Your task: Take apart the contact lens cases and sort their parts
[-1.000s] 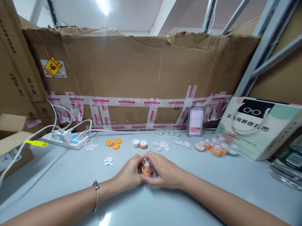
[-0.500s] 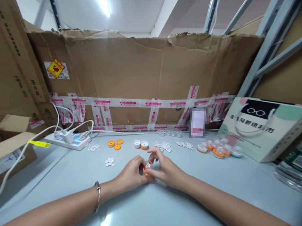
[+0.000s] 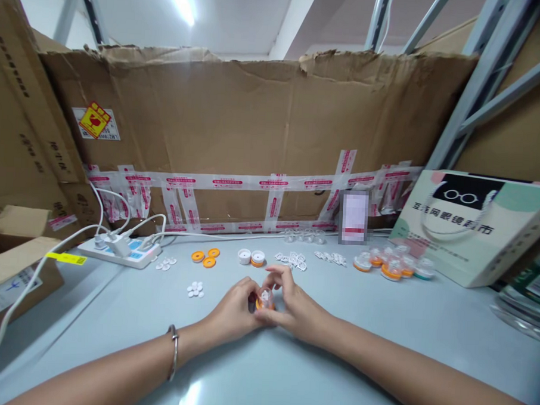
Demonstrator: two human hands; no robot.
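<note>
Near the middle of the grey table [image 3: 262,375] sits a small round case with an orange base and a clear dome [image 3: 264,299], with small white parts visible inside. My left hand [image 3: 234,308] wraps its fingers around the case's left side. From the other side my right hand [image 3: 299,305] holds it too, thumb at the front and fingers curved over the top. Beyond my hands lie two white cups [image 3: 244,257], one on an orange ring, and a pile of white openwork pieces [image 3: 293,261]. White discs [image 3: 195,289] lie left of my left hand.
Orange rings [image 3: 198,257] and thin clear discs [image 3: 166,263] lie at the left, near a power strip [image 3: 127,253]. Clear domes [image 3: 304,235] stand at the back. Several domed cases [image 3: 392,269] cluster at the right beside a paper bag [image 3: 465,235] and a bottle [image 3: 528,297].
The camera view has shifted slightly. My right thumb lies a little farther left across the front of the case; both hands still hold it.
</note>
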